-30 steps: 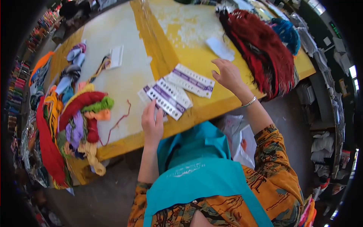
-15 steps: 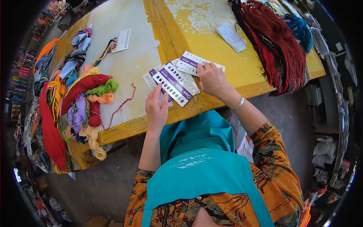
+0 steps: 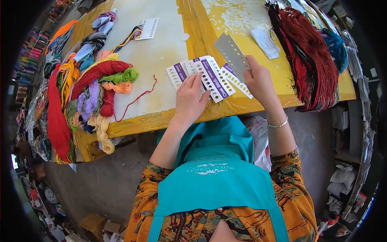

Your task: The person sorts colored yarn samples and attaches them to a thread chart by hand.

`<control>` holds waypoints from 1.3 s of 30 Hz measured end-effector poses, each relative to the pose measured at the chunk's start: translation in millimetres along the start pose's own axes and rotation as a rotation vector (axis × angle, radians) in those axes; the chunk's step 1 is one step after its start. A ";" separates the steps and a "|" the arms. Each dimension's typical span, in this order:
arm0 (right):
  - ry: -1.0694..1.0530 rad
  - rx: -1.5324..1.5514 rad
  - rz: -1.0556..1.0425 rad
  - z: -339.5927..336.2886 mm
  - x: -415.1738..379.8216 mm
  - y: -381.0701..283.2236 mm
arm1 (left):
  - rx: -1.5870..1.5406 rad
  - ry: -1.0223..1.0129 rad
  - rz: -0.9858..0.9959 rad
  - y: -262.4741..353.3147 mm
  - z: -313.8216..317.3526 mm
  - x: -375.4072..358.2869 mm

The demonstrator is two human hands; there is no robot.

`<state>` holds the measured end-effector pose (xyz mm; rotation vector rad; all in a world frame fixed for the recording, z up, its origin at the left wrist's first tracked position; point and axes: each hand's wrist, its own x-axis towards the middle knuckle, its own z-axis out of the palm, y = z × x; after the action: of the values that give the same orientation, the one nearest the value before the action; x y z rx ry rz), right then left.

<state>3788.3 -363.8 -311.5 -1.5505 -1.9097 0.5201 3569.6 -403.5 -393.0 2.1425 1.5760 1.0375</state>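
My right hand [image 3: 260, 82] pinches a thread card [image 3: 231, 52] by its lower end. That card is raised and tilted, its plain grey side facing me and rows of punched holes along its edges. Flat on the spread of white and purple thread cards [image 3: 216, 82] lies my left hand [image 3: 191, 99], fingers stretched out and thumb apart. Another purple-striped card [image 3: 238, 82] sits at the right of the spread, just under the raised one. Part of the spread is hidden beneath my left fingers.
Colourful thread skeins [image 3: 94, 86] pile up on the table's left, with a loose red strand [image 3: 139, 99] beside them. A threaded card [image 3: 148, 29] lies farther back. To the right are a folded paper [image 3: 265, 43], dark red thread bundles [image 3: 308, 52] and blue thread [image 3: 335, 46].
My right hand has picked up a thread card and turned its grey side towards me. My left hand has moved onto the other cards. The view has shifted slightly.
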 end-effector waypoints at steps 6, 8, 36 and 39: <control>0.064 -0.012 0.013 -3.0 -8.1 28.0 | -0.124 0.050 -0.070 -16.4 -11.1 -19.2; 0.108 -0.049 0.091 -10.7 -12.5 33.4 | -0.231 0.052 -0.161 -19.2 -19.7 -22.8; 0.054 -0.588 -0.210 22.7 -36.7 76.6 | 0.012 -0.123 0.128 32.8 8.6 -3.7; 0.065 -0.560 -0.216 23.4 -40.3 86.5 | -0.125 -0.110 0.159 43.2 11.0 3.5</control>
<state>3840.2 -380.8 -393.2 -1.6261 -2.2554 -0.1786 3608.4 -414.0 -373.2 2.2265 1.2755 1.0176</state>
